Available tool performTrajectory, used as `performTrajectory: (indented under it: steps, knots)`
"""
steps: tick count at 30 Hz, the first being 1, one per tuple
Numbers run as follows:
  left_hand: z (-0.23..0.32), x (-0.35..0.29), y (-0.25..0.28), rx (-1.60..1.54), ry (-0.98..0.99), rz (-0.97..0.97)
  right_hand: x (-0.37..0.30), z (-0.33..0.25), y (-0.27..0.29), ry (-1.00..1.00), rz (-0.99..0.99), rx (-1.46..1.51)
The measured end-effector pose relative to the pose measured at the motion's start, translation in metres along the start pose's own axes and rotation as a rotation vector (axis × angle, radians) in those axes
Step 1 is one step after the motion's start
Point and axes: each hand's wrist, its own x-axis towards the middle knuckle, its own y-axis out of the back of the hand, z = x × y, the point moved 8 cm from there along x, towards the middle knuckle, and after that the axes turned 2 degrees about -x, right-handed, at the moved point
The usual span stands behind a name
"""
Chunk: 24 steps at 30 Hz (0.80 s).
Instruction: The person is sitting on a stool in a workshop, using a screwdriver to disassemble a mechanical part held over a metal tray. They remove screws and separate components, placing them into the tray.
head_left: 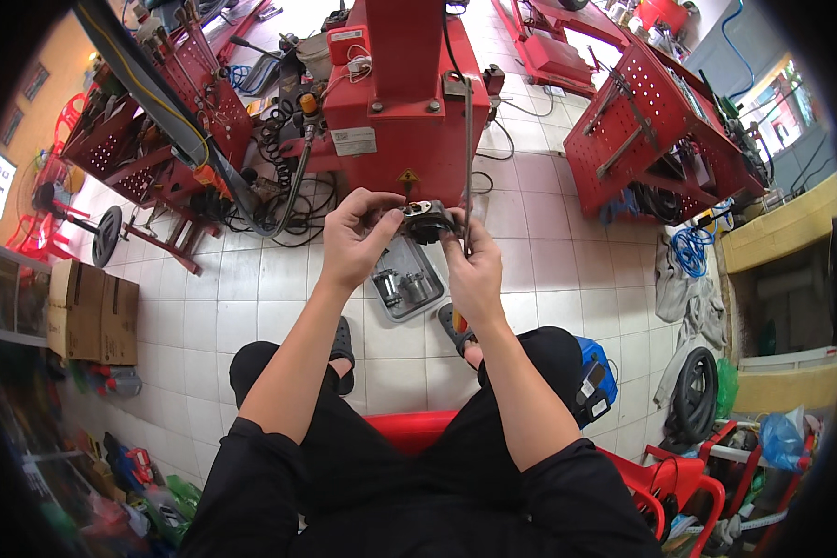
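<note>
Between my hands, above the floor, is a small mechanical part (428,223) with a silvery metal top and a black round lower side. My left hand (358,234) has its thumb and bent fingers closed at the part's left edge. My right hand (474,270) grips the part from the right, its fingers partly hidden behind it. A long thin metal rod (468,139) rises beside my right hand; whether the hand holds it, I cannot tell. Below, a grey tray (421,312) on the floor carries metal cylindrical parts (400,287).
Ahead stands a red machine base (400,139) with hoses and cables. Red perforated tool carts stand at the left (167,121) and right (623,130). Cardboard boxes (93,312) are at left; a blue case (597,381) lies by my right knee, a black tyre (695,395) farther right.
</note>
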Motion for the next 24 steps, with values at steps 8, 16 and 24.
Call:
performTrajectory:
  steps: [8,16,24]
  knots:
    - [-0.002,-0.001,0.001,0.047,0.03,-0.002,-0.002,-0.002,0.001,0.005,0.007,-0.054]
    - [0.002,-0.002,-0.004,0.058,0.014,-0.063,-0.002,0.002,0.002,-0.016,0.006,-0.03]
    - [0.014,0.002,0.006,0.051,-0.045,-0.107,-0.001,0.01,-0.002,-0.063,-0.03,0.096]
